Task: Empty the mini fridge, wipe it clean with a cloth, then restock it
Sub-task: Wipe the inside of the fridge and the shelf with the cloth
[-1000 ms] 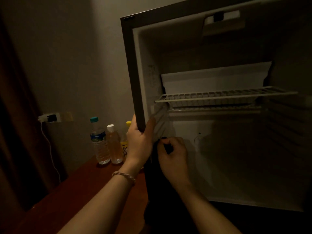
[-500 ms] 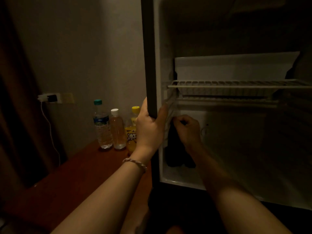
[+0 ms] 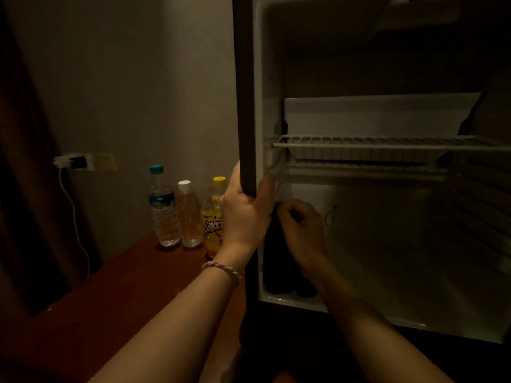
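Left hand [image 3: 244, 214] grips fridge [image 3: 244, 106] front left edge. Right hand [image 3: 301, 230] inside, clutching dark cloth [image 3: 273, 261] against left wall; cavity rightward open.

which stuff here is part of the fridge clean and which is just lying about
Part of the job:
- mini fridge, open, left hand gripping its front edge
- dark cloth, held against the inner left wall by the right hand
- wire shelf
- three bottles standing on the wooden table

Just lying about:
- wall socket with plug and white cable
- curtain
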